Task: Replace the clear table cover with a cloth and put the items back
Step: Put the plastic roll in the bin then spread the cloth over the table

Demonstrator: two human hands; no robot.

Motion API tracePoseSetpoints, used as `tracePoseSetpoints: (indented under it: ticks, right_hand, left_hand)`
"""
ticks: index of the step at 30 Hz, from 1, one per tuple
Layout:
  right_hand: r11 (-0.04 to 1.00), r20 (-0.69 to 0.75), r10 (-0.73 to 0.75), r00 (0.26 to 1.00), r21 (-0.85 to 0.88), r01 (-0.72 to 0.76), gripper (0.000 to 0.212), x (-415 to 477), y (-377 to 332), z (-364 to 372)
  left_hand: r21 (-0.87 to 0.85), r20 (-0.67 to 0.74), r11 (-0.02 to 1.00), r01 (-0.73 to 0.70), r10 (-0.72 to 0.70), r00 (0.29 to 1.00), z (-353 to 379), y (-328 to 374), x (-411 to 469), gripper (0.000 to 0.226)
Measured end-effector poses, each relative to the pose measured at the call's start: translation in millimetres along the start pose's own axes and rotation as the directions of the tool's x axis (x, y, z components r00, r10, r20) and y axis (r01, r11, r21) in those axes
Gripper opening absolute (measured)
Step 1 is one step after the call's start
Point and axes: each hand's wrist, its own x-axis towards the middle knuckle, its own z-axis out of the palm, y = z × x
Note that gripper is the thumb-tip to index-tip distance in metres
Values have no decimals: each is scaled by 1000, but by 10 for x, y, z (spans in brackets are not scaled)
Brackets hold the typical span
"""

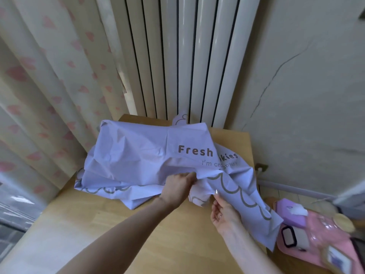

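Left hand (177, 186), right hand (223, 212) grip cloth (134, 153), lettering (195, 150) half-hidden.

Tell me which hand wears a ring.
The right hand, pinching the lilac cloth by its scalloped edge, has a ring on one finger; the left hand shows none.

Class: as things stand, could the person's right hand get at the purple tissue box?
Probably not yet: the right hand pinches the lilac cloth. Once freed, the way to the purple tissue box looks open, save the cloth's hanging corner.

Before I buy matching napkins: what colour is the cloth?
Pale lavender cloth, brown lettering; head view.
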Motion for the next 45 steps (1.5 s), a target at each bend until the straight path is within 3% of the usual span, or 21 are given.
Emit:
tracePoseSetpoints:
  ticks: [4, 10, 12, 16, 19, 21, 22, 24, 26, 29, 32, 34, 36, 40, 43, 45]
  right_hand:
    - [998, -66, 45, 997, 55, -41, 14, 24, 306, -324]
    - [980, -226, 150, 963, -94, -175, 7, -18, 592, -1183]
    - [960, -335, 25, 942, -255, -117, 24, 9, 531, -1528]
    - [828, -372, -368, 852, -548, 118, 17, 108, 176, -1812]
    - [594, -232, -654, 720, -747, 299, 17, 98, -82, -1643]
    - [299, -10, -825, 565, -856, 422, 26, 106, -253, -1444]
    - [141, 139, -831, 538, -883, 447, 35, 141, -335, -1364]
    - [-55, 358, -704, 613, -889, 455, 53, 242, -453, -1181]
    - [-127, 474, -553, 685, -861, 493, 66, 360, -447, -1027]
    - [-244, 562, -448, 696, -825, 510, 73, 488, -396, -774]
    - [-291, 501, -409, 762, -864, 412, 58, 605, -372, -609]
    - [-333, 468, -439, 767, -878, 344, 37, 634, -369, -530]
    - [-322, 462, -520, 718, -885, 337, 11, 620, -358, -447]
    - [-304, 521, -660, 542, -844, 441, 27, 618, -513, -308]
    - [-314, 508, -711, 487, -848, 426, 12, 568, -917, -232]
    - [-298, 505, -752, 424, -834, 465, 14, 503, -1195, -143]
  left_hand:
    - [-87, 5, 896, 435, -436, 900, -240, -14, 177, 20]
    - [-41, -71, 825, 563, -565, 822, -703, -540, 15, 18]
    - [2, -59, 810, 586, -585, 809, -867, -804, -209, 13]
    - [185, -37, 846, 499, -502, 864, -1115, -1185, -707, 12]
    - [347, -1, 860, 374, -398, 917, -1103, -1263, -1011, 20]
    - [385, 4, 847, 368, -400, 917, -1071, -1279, -1139, 21]
    - [386, 0, 837, 387, -420, 908, -1056, -1296, -1184, 20]
    - [387, -5, 816, 429, -464, 886, -1033, -1337, -1262, 18]
    - [402, -6, 809, 428, -465, 885, -1012, -1379, -1364, 15]
    - [410, -18, 826, 387, -417, 909, -1034, -1398, -1527, 2]
    - [418, -26, 817, 397, -426, 904, -1079, -1394, -1610, 10]
    - [425, -38, 818, 388, -412, 910, -1118, -1363, -1610, 23]
    - [426, -48, 836, 347, -362, 931, -1159, -1325, -1616, 29]
    - [409, -95, 847, 341, -332, 939, -1274, -1449, -1738, 25]
    - [394, -104, 841, 370, -359, 927, -1411, -1602, -1836, 23]
    - [392, -89, 837, 382, -379, 921, -1445, -1643, -1884, 25]
